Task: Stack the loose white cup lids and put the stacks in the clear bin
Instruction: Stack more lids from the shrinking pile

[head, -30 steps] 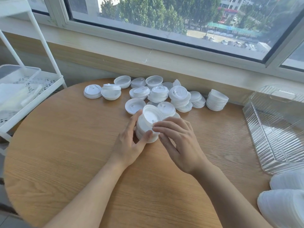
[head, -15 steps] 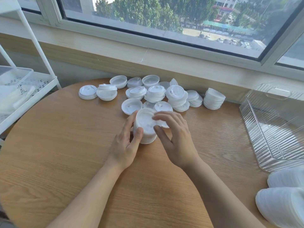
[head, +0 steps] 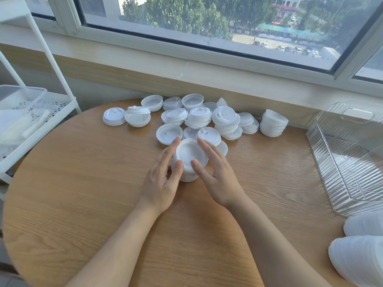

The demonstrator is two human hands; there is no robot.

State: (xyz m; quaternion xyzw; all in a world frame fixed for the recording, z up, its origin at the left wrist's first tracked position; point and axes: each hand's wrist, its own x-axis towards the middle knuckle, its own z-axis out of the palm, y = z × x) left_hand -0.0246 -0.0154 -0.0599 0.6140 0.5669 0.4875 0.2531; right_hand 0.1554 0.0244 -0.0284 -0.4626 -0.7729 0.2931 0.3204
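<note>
Hands: left hand (head: 160,183), right hand (head: 217,177), fingers straight, flanking lid stack (head: 189,160); no legible writing.

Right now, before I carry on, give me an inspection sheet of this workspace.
Surface: round wooden table.
Job's things: stack of white lids between both hands; loose lids and short stacks along the far edge; clear bin at right, no lids seen inside.
Clutter: white stacks at near right.
Grippers: left hand and right hand cup the stack's sides, fingers straight.
Cables: nothing seen.
Surroundings: white cart at left, window behind.
</note>
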